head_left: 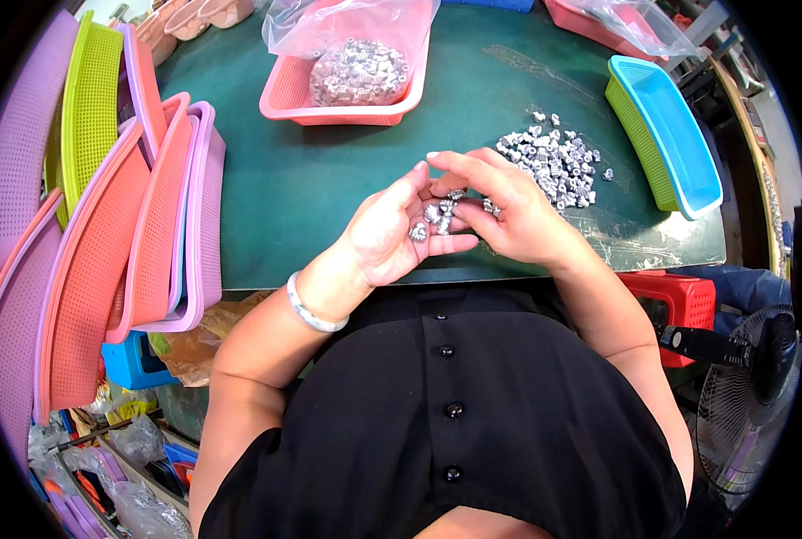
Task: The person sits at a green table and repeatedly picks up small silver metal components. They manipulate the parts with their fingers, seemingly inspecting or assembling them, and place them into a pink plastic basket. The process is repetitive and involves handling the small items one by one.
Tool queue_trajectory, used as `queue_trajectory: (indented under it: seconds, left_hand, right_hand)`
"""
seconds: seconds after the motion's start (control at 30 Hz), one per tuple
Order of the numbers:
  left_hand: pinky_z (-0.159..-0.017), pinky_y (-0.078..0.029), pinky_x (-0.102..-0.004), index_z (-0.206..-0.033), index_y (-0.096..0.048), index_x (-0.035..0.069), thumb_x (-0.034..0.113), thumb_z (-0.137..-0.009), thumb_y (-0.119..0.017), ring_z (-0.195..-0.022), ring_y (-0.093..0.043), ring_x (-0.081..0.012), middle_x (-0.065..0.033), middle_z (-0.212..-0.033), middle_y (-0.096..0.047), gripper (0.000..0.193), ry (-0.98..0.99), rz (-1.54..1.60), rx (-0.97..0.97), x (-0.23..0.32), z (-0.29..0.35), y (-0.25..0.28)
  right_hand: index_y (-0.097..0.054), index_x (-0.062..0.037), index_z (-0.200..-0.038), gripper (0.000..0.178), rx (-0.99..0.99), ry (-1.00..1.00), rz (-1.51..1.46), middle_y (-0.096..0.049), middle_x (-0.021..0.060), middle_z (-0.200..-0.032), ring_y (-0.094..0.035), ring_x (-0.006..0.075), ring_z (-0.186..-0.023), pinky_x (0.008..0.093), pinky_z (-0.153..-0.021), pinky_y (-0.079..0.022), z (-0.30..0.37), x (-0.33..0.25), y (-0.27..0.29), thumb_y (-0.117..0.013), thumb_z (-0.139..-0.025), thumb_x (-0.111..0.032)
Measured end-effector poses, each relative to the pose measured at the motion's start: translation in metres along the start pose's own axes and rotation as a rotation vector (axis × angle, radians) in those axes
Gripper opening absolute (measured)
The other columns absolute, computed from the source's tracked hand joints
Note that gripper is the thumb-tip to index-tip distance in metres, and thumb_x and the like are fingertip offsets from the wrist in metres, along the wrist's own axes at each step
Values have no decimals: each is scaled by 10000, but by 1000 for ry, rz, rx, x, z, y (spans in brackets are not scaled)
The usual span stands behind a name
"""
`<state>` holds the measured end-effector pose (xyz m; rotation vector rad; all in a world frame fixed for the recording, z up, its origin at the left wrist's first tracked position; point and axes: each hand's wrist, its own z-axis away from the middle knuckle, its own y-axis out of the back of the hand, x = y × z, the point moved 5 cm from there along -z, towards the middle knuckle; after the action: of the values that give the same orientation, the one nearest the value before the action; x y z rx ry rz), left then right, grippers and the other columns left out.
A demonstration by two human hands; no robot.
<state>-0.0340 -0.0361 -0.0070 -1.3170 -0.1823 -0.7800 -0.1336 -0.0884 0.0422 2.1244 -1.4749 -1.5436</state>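
My left hand (392,229) is cupped palm up over the near edge of the green table (293,189), holding several small silver metal parts (432,218). My right hand (500,202) reaches in from the right, its fingertips pinching among the parts in the left palm. A loose pile of the same silver parts (553,162) lies on the table just beyond my right hand. A pale bangle (309,310) circles my left wrist.
A pink basket (279,94) lined with a clear bag of silver parts stands at the back. A blue-and-green basket (666,135) sits at the right. Stacked pink, purple and green baskets (104,225) lean at the left. A red stool (684,301) and a fan (751,386) are at lower right.
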Motion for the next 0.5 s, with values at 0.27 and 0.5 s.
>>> queue_trajectory:
  seconds: [0.27, 0.5]
  left_hand:
    - [-797, -495, -396, -1073, -449, -16, 388, -939, -269, -872, -565, -203, -120, -981, -542, 463, 35, 43, 6, -2, 0, 2]
    - [-813, -486, -386, -1051, -459, -19, 372, -936, -291, -929, -565, -239, -135, -995, -553, 441, 43, 10, 23, -1, -1, -3]
  right_hand:
    - [-422, -29, -1222, 558, -27, -206, -332, -593, 50, -862, -542, 146, -831, 289, -763, -445, 6, 14, -1, -550, -692, 90]
    - [-387, -14, -1227, 500, 39, -418, -918, -547, 67, -919, -558, 131, -832, 263, -708, -529, 9, 24, -3, -510, -755, 97]
